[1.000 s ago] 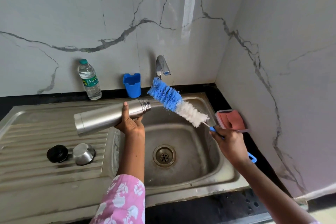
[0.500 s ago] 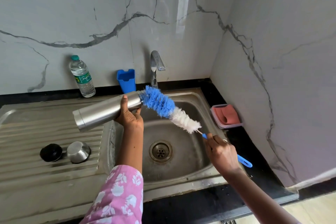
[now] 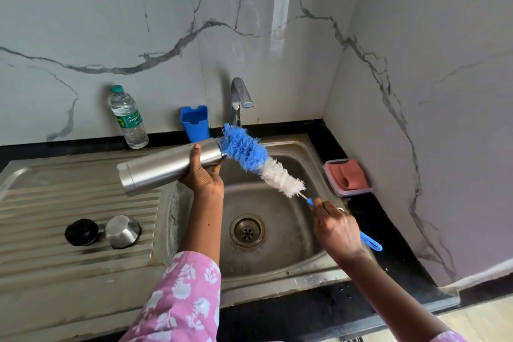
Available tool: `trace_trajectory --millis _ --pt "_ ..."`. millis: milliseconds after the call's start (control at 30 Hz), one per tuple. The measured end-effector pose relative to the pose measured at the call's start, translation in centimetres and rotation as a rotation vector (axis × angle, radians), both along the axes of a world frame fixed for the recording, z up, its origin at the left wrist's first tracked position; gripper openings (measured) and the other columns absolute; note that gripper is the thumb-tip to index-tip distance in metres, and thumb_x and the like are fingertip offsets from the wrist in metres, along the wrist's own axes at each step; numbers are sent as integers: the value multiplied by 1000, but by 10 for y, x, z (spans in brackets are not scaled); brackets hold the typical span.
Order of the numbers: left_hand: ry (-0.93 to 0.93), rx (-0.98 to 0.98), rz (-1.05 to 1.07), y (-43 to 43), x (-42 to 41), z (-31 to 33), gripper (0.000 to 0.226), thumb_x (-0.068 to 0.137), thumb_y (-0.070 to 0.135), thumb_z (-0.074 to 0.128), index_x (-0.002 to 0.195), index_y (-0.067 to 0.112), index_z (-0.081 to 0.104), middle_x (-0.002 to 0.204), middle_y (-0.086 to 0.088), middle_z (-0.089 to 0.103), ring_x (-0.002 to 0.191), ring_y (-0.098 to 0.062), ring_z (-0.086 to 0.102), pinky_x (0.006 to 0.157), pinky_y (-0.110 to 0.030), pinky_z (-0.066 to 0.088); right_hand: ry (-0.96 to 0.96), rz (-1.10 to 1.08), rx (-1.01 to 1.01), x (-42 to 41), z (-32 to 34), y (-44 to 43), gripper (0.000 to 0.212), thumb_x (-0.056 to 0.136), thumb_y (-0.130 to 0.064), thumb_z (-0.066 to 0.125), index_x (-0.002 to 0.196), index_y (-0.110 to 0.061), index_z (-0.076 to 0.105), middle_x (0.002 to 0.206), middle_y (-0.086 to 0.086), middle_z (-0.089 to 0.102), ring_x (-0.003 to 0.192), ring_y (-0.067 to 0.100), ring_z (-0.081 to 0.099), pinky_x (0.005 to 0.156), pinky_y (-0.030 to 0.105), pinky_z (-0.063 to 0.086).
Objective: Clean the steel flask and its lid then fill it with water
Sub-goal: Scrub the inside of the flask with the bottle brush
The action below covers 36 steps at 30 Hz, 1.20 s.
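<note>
the left hand (image 3: 204, 175) grips the steel flask (image 3: 166, 166) near its neck, sideways above the left rim of the sink (image 3: 305, 280), while the right hand (image 3: 337, 228) holds the bottle brush (image 3: 249, 153), its blue tip at the mouth, best pushed in straight along the flask's axis.

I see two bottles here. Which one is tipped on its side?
The steel flask: the left hand holds it nearly level, mouth toward the tap. The plastic water bottle stands upright, untouched.
</note>
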<state>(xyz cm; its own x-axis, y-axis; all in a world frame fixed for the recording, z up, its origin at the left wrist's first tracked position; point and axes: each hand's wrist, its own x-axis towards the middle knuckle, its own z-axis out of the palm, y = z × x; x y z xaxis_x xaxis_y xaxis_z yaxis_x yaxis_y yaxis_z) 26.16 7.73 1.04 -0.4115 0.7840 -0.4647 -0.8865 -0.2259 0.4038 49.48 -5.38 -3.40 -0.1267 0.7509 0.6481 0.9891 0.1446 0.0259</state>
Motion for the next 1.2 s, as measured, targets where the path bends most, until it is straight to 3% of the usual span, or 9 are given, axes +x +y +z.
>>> trace_trajectory --millis 133,300,400,633,867,967,1200 --pt "11 -22 -28 -4 8 1 62 71 7 77 124 18 46 124 -6 62 108 -25 62 85 -51 53 6 -9 3 -7 8 13 23 63 1 65 86 2 71 54 9 55 32 29 51 27 23 31" --pt "10 -15 5 4 -1 5 49 70 8 78 107 22 50 115 -4 65 100 -22 64 86 -47 53 -5 47 4 4 -1 0 25 66 0 60 88 3 71 56 8 54 33 28 50 27 26 35" --pt "8 -1 14 5 -5 7 58 72 9 78 118 20 46 112 -2 64 94 -18 63 80 -45 54 10 58 0 7 -3 -6 23 68 -2 58 87 3 70 56 7 54 34 26 50 27 26 35" --pt "32 22 -60 -1 12 6 72 70 7 77 134 15 43 124 -9 62 109 -27 62 82 -51 55 -5 -27 22 -5 17 16 20 65 -3 67 84 1 71 54 7 56 33 28 51 27 24 31" --pt "37 10 -41 5 -1 6 56 72 6 75 122 12 52 124 -11 62 109 -29 62 88 -53 52 4 52 21 10 -2 -11 18 72 -1 58 86 3 69 56 7 53 33 26 49 28 25 33" --pt "35 17 -49 2 3 5 66 73 4 75 131 10 43 123 -9 61 106 -26 62 86 -55 51 -6 10 18 4 4 1 22 65 2 65 87 3 70 57 9 55 34 27 51 28 26 36" --pt "12 9 -14 7 3 6 64 71 2 75 115 19 32 128 -9 55 113 -27 57 83 -56 52 -17 22 11 3 2 -4 25 65 2 65 90 4 68 58 10 55 35 30 51 28 27 35"
